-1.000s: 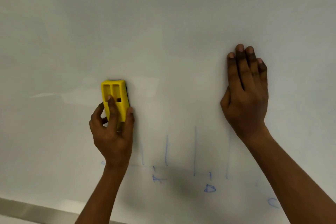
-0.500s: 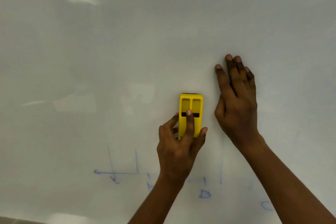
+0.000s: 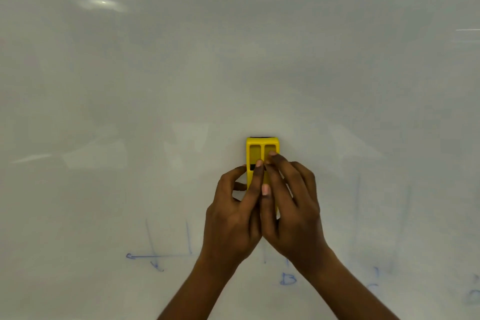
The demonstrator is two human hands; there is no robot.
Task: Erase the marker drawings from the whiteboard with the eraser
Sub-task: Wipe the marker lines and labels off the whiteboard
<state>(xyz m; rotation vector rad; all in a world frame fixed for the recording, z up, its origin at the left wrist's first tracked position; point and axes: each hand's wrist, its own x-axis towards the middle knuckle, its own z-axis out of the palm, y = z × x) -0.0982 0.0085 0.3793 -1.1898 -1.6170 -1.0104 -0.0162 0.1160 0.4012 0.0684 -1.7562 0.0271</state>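
Best done by keeping the yellow eraser (image 3: 262,151) flat against the whiteboard (image 3: 233,73) and sweeping down over the faint blue lines (image 3: 168,256) and letter B (image 3: 287,279) below. Held upright, mid-board, above those marks. Left hand (image 3: 233,213) curled around its lower left side; right hand (image 3: 293,205) closed over the right, fingertips pressing its back. Both wrists angled upward, meeting.

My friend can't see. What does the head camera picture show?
Two hands, left hand and right hand, hold a yellow eraser against a whiteboard. Faint blue marker lines and a letter B remain below.
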